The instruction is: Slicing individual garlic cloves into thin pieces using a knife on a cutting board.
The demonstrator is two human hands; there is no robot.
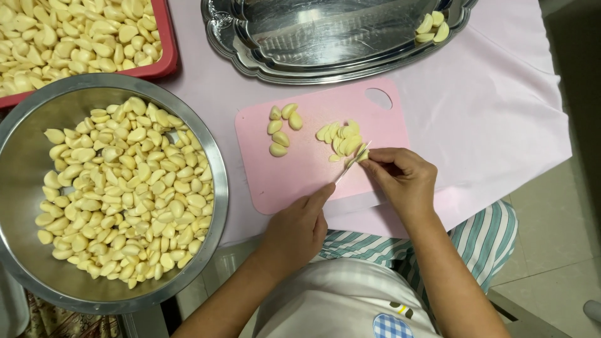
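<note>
Left hand (299, 228): closed around the handle of a small knife (352, 164), index finger laid along it; the blade angles up and right onto the board.

Right hand (400, 178): fingers curled, tips pinching a peeled garlic clove (362, 152) against the board, just beside the blade.

Pink cutting board (300, 175): lies on a surface under a pale pink cloth (501, 112). Carries a cluster of cut garlic pieces (341, 138) touching the held clove, and five whole cloves (280, 128) apart to the left.

Steel bowl (213, 163): left of the board, well filled with peeled cloves.

Red tray (168, 50): top left, also heaped with peeled cloves.

Oval steel platter (250, 56): beyond the board, with a few cloves at its right end.

Risk, as judged: the right fingertips sit very near the edge, so a rounded clove rolling under pressure could bring the blade onto a finger. The board's near edge looks close to the surface edge; a hard push could shift it on the cloth.
</note>
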